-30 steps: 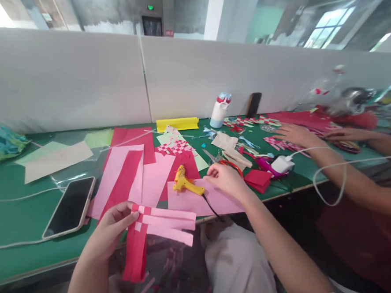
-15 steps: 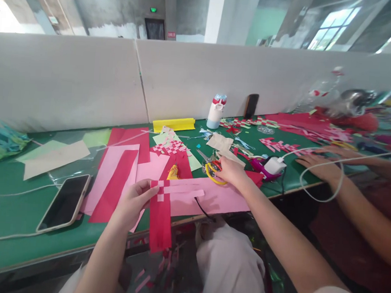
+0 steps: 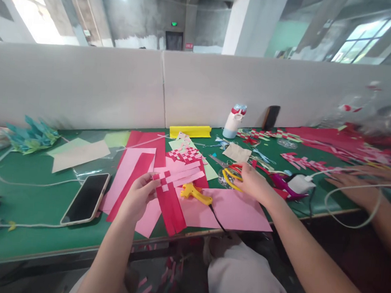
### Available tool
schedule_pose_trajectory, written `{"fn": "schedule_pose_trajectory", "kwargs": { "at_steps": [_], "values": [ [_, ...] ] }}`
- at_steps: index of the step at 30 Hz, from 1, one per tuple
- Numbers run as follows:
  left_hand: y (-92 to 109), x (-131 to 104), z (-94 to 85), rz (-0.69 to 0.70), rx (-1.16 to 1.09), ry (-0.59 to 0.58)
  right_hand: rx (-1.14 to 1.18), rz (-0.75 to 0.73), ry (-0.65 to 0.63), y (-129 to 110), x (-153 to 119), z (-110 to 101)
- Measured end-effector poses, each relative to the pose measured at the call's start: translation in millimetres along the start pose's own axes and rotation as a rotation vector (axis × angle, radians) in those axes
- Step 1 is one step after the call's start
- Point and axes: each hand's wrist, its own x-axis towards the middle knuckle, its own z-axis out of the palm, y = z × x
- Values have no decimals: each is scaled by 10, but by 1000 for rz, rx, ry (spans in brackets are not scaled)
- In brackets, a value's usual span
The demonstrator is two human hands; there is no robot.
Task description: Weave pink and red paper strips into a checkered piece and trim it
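My left hand [image 3: 142, 195] pinches the woven corner of a red paper strip piece [image 3: 173, 213]. Its red strips hang toward the table's front edge, and light pink strips [image 3: 183, 173] stick out from it to the right. My right hand [image 3: 253, 183] has its fingers closed on the handles of scissors [image 3: 229, 178] with yellow and red loops, blades pointing to the back left. Between the hands, a yellow glue gun [image 3: 195, 194] lies on a pink paper sheet [image 3: 238, 211]. A checkered woven paper piece [image 3: 186, 155] lies just behind.
A phone [image 3: 85, 198] with a cable lies left of red and pink sheets [image 3: 130, 182]. A white bottle [image 3: 234, 121] and dark upright object [image 3: 270, 118] stand near the partition [image 3: 119, 89]. Another person's hand [image 3: 355, 187] is at right, beside a white charger [image 3: 301, 184] and looping cable.
The view has swung left. My left hand has raised and tilted the woven strips, uncovering the glue gun. My right hand stays at the scissors, which look slightly lifted.
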Motion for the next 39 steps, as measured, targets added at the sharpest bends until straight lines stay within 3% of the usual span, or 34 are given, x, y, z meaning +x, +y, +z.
{"fn": "schedule_pose_trajectory", "kwargs": {
  "at_steps": [3,5,10,13,16,21,24,28,34,39],
  "values": [
    [-30,-10,-139,20,-80,31,319,23,52,-43,-19,22],
    [-40,-32,-208,23,-125,39,590,-6,9,-144,-72,28],
    [-25,-84,-300,-36,-201,111,1182,-194,-283,-627,-355,-61],
    [-20,-107,-345,68,-169,160,1350,-264,-484,-937,-529,-95],
    [-17,-138,-404,437,47,272,1504,-278,-630,-1183,-620,-84],
    [-11,-226,-487,1363,827,488,1687,-298,-630,-1536,-597,-136],
    [-43,-276,-496,1627,1087,605,1718,-262,-529,-1756,-569,-174],
    [-101,-301,-484,1732,1151,597,1759,-186,-454,-1994,-570,-124],
    [-118,-254,-413,1752,1172,462,1832,-100,-499,-2110,-562,59],
    [-213,-258,-365,1701,1126,575,1991,26,-325,-2094,-516,150]
  ]
}}
